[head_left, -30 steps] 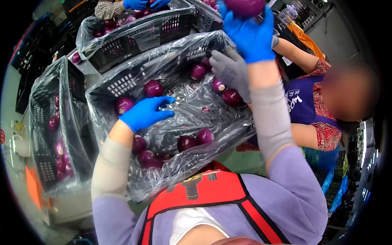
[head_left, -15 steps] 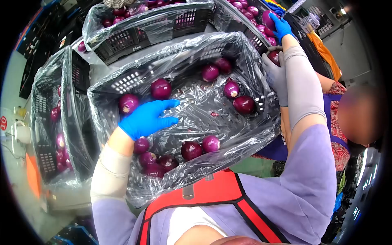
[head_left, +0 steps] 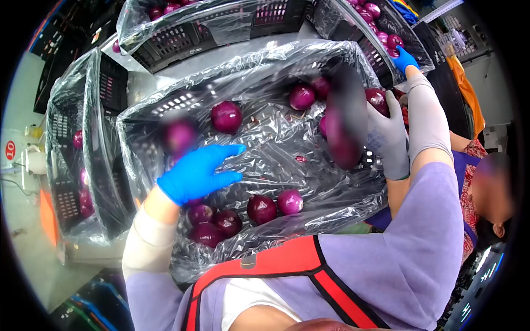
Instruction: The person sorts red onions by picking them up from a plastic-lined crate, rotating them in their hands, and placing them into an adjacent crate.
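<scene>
My left hand (head_left: 201, 174), in a blue glove, hovers over the left part of a black crate (head_left: 165, 106) lined with clear plastic. Its thumb and fingers are spread with nothing between them. Red onions lie along the crate's sides, one (head_left: 226, 117) just beyond the hand and a few (head_left: 261, 209) below it. My right hand (head_left: 406, 59), also blue-gloved, reaches into the crate at the upper right, its fingers curled against a small red onion (head_left: 393, 53). Much of that grip is hidden by the hand itself.
A co-worker's grey-gloved hand (head_left: 389, 138) holds a dark red onion (head_left: 377, 101) at the crate's right rim. A blurred patch (head_left: 346, 118) hides part of that side. More lined crates stand left (head_left: 91, 143) and behind (head_left: 221, 30). The co-worker (head_left: 469, 165) is at right.
The view has shifted, moving the crates rightward. My right hand is lower beside different-looking onions. The co-worker's grey glove has come further into view with its onion; my left hand stays spread.
</scene>
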Tool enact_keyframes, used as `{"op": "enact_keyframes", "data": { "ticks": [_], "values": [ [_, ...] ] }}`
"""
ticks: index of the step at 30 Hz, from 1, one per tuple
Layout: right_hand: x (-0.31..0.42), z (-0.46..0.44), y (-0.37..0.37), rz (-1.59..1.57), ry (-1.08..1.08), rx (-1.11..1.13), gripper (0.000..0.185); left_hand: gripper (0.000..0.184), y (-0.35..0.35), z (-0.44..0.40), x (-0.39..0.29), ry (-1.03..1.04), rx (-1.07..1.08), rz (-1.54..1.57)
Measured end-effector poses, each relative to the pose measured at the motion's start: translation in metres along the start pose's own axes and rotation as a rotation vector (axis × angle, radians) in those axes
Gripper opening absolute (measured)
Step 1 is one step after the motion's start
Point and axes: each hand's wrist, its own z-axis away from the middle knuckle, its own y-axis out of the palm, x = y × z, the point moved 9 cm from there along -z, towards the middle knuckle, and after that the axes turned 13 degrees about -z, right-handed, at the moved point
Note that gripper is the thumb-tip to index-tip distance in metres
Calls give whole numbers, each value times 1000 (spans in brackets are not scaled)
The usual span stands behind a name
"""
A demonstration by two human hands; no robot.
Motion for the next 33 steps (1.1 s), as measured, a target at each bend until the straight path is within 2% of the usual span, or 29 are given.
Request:
{"op": "enact_keyframes", "data": {
  "ticks": [1,3,4,6,8,11,15,18,20,22,23,24,25,26,27,28,29,31,32,33],
  "values": [
    [-16,-14,10,-5,-1,9,79,54,0,-1,1,-8,6,0],
    [-49,-28,26,-14,148,10,81,54,-5,0,-3,23,-62,-3],
    [-61,-36,31,-15,132,5,75,54,-4,-1,-2,10,-56,-4],
    [-52,-22,36,-109,153,80,73,55,-7,-1,0,-5,-89,-10],
    [-29,-18,34,-199,61,43,69,54,-14,-1,13,-44,-187,36],
    [49,7,3,-440,-181,-43,64,54,-39,-6,33,-53,-480,236],
    [217,106,-79,-790,-664,-105,57,52,-70,0,51,-90,-771,627],
    [342,209,-126,-878,-1041,-35,52,46,-79,7,61,-136,-834,666],
    [407,273,-132,-833,-1252,73,49,41,-84,10,73,-174,-861,719],
    [457,325,-104,-707,-1397,253,46,41,-96,14,76,-170,-919,751],
    [473,346,-78,-622,-1423,363,45,40,-100,18,79,-175,-968,787],
    [485,364,-39,-544,-1403,563,52,40,-105,23,82,-180,-1016,823],
    [491,384,-11,-313,-1469,412,60,40,-107,25,83,-171,-1023,827],
    [500,398,22,-220,-1397,663,68,40,-111,29,81,-109,-1051,824],
    [505,413,48,-48,-1342,753,73,39,-115,32,79,-46,-1080,821],
    [509,427,58,-57,-1392,720,74,39,-120,32,76,55,-1142,771],
    [514,431,77,-48,-1395,721,74,39,-120,32,75,58,-1149,776],
    [533,443,92,-175,-1520,534,69,38,-116,28,69,51,-1096,728],
    [543,452,95,-177,-1518,535,69,37,-116,29,67,84,-1126,723],
    [551,460,108,-48,-1457,607,66,37,-115,27,67,87,-1123,721]
  ]
}}
